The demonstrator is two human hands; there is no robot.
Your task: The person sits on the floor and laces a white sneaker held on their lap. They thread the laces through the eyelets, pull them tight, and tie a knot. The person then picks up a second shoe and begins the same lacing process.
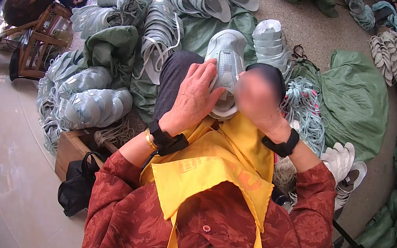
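Well, just one pale grey shoe piece (227, 64) is being worked on, standing between the knees at the front of the yellow apron (251, 147), its rounded, perforated end pointing away from the person. The left hand (195, 95) lies along its near left side, fingers loosely together and the thumb set apart from them, its tip by the lower part of the piece. The right hand (259, 100) is at the other side, but it is so blurred that I cannot tell whether its fingers pinch anything or only rest there.

I'd judge this piece unfinished, since both hands are at it; I can make out no lace across it, though the detail is small. Plenty lies around: nested shoe parts (93, 108) on the left, another stack (274, 45) just beyond the right knee, and a tangle of pale blue laces (305, 114) beside the green sack (353, 103). Which of those stacks are done and which are waiting, I can't say from here.
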